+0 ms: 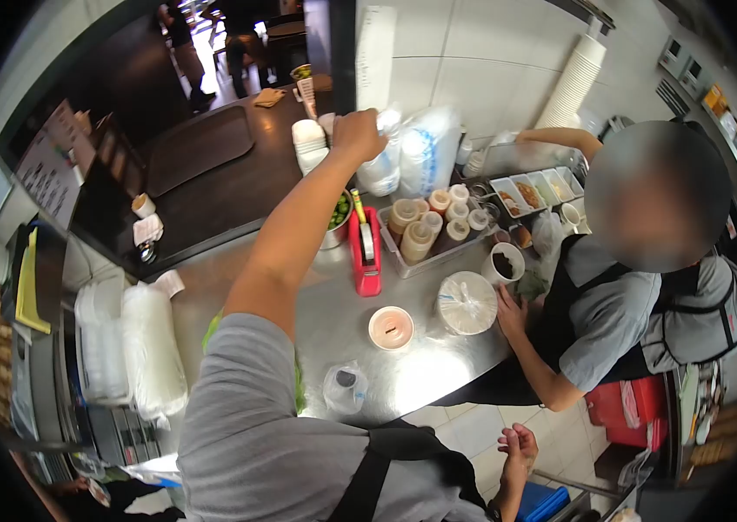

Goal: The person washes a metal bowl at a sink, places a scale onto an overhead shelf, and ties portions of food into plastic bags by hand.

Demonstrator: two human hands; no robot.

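My left arm stretches across the steel counter (251, 396). At its end my left hand (358, 137) is closed between a stack of white cups (309, 143) and plastic-wrapped cups (427, 150); what its fingers hold is hidden. Low on the right, my right hand (518, 445) hangs over the floor, empty, fingers loosely curled and apart. On the counter stand a white tub with pinkish contents (391, 329), a small clear plastic bag (346, 388) and a red tape dispenser (366, 257).
A co-worker (612, 304) stands at the right, one hand beside a plastic-covered round container (466, 303). Sauce bottles fill a clear bin (420, 261); beyond it sits a compartment tray of ingredients (538, 189). A dark tray (201, 150) lies on the pass shelf.
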